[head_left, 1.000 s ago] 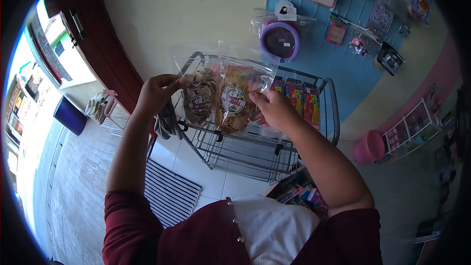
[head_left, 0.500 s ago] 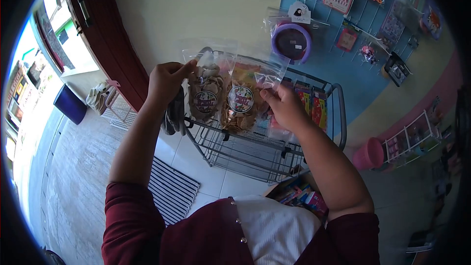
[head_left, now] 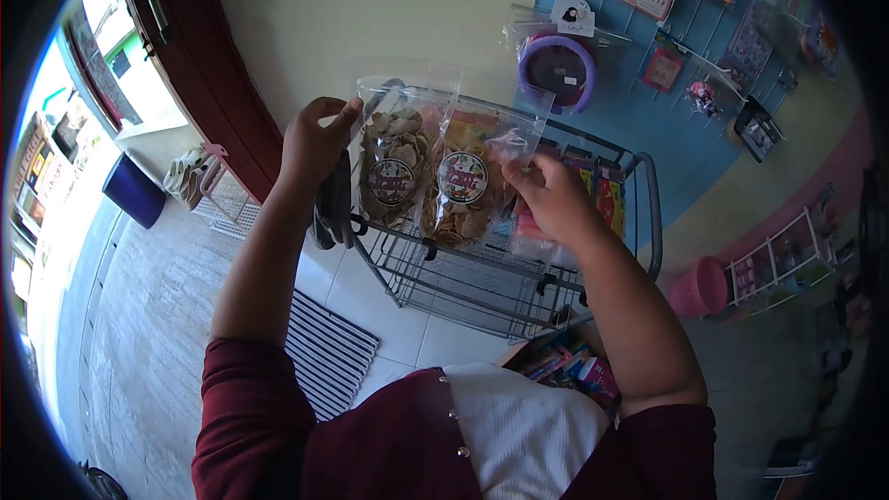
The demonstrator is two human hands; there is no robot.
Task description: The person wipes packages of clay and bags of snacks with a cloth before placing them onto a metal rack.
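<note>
Two clear snack bags with round printed labels stand side by side above the wire cart. The left snack bag [head_left: 394, 153] holds greyish-brown chips. Golden-brown chips fill the right snack bag [head_left: 463, 208]. My left hand [head_left: 319, 143] is closed, thumb and finger pinching the upper left edge of the left bag. With its fingers behind the plastic, my right hand [head_left: 553, 199] grips the right bag along its right side. Pink and red packets [head_left: 532, 236] lie in the cart beside my right hand.
The grey wire cart [head_left: 656, 213] stands against the wall, with dark gloves or cloth [head_left: 331, 208] at its left end. Accessories hang on a blue wall grid [head_left: 611, 143]. A striped mat [head_left: 324, 352], a pink bin [head_left: 699, 287] and a blue bin [head_left: 134, 194] are on the floor.
The bags sit slightly further right in view and stand straighter. My left hand has shifted to the left bag's outer edge, uncovering its top. My right hand keeps its grip.
</note>
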